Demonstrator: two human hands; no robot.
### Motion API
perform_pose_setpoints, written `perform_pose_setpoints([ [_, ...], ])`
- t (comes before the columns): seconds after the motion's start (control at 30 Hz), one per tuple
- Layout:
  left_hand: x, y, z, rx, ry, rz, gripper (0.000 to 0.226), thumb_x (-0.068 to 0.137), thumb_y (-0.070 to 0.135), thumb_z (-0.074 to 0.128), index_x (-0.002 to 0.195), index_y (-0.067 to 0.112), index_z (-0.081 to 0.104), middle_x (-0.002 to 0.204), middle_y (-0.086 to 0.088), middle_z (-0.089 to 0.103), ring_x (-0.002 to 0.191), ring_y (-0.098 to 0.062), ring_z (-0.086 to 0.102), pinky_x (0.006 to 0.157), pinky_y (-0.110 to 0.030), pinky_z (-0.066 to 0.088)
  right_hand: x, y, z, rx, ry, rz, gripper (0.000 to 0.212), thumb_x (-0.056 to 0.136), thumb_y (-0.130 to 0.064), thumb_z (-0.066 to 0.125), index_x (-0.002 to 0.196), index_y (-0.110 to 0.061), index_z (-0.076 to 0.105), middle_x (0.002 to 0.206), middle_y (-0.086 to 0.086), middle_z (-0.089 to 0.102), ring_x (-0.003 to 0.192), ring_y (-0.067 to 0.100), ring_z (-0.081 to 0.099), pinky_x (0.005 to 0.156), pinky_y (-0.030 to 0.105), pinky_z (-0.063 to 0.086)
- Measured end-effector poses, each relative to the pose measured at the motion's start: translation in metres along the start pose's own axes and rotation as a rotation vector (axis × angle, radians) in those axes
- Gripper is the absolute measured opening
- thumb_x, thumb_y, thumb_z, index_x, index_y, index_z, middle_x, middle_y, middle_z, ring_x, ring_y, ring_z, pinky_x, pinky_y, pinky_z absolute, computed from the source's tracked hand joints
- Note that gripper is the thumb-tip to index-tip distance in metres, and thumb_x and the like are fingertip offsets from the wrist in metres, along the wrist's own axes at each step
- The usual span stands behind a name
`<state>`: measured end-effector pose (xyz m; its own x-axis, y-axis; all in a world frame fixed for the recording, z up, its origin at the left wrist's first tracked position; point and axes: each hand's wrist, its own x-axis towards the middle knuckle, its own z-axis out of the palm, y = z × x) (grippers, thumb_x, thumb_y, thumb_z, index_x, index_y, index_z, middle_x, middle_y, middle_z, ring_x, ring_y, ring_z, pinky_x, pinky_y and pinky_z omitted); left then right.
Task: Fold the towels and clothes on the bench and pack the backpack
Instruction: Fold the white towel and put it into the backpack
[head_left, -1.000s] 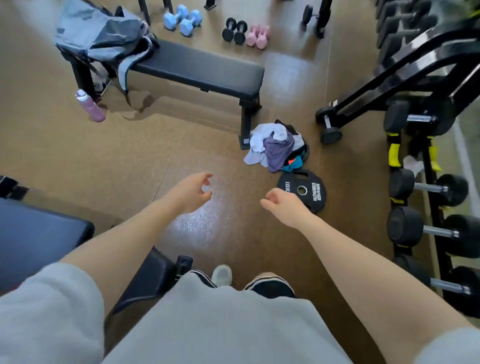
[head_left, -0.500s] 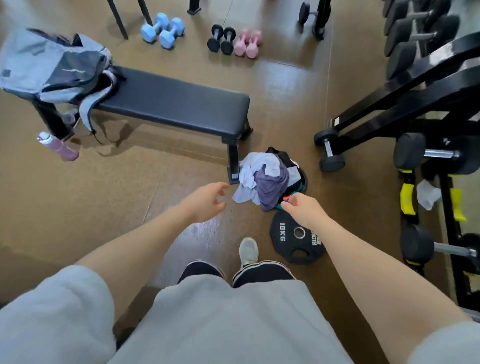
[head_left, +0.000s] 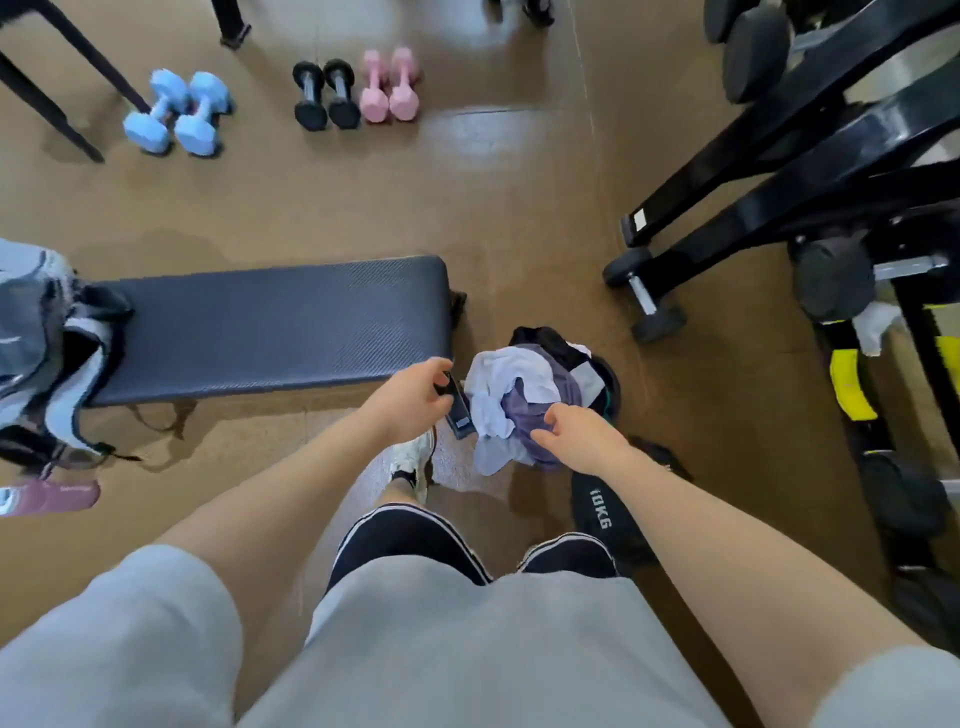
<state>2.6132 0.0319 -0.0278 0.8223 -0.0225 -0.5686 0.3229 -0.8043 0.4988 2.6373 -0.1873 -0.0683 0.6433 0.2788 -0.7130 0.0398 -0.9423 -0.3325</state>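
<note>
The clothes (head_left: 524, 400) (a soft, light heap on the floor) should bunch easily; the right hand (head_left: 576, 439) touches them with fingers loose, the left hand (head_left: 410, 400) hovers half-curled, empty.

Bright even light, floor (head_left: 509, 156) glare, edges warped, blurred.

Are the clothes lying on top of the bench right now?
No, the pile of clothes lies on the floor beside the end of the bench, whose padded top is bare apart from the backpack at its far end.
</note>
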Motion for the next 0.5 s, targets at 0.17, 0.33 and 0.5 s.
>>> perform_pose_setpoints([
  [0.17,0.088,-0.001,-0.056,0.141,-0.156,0.143,0.044,0.092,0.017,0.049,0.134,0.009,0.041,0.128,-0.01,0.054,0.109,-0.029,0.055,0.088,-0.03,0.041,0.055,-0.027,-0.009,0.207,0.014,0.181,0.034,0.095,-0.035,0.044,0.114,-0.007,0.05,0.112,0.014,0.06,0.1,0.03,0.056,0.087,0.041,0.048],
  [0.33,0.174,0.003,-0.046,0.186,-0.314,0.228,0.048,0.093,0.017,0.048,0.139,0.012,0.034,0.131,-0.005,0.052,0.111,-0.025,0.055,0.092,-0.031,0.043,0.109,-0.018,-0.008,0.342,0.074,0.291,0.035,0.096,-0.035,0.045,0.116,-0.006,0.051,0.112,0.012,0.058,0.105,0.031,0.054,0.085,0.041,0.047],
  [0.5,0.27,0.001,0.029,0.173,-0.392,0.242,0.048,0.094,0.015,0.046,0.14,0.012,0.032,0.13,-0.004,0.05,0.103,-0.02,0.057,0.082,-0.024,0.042,0.19,0.045,0.033,0.4,0.112,0.433,0.033,0.097,-0.03,0.044,0.12,-0.008,0.05,0.12,0.013,0.055,0.108,0.032,0.053,0.086,0.04,0.047],
])
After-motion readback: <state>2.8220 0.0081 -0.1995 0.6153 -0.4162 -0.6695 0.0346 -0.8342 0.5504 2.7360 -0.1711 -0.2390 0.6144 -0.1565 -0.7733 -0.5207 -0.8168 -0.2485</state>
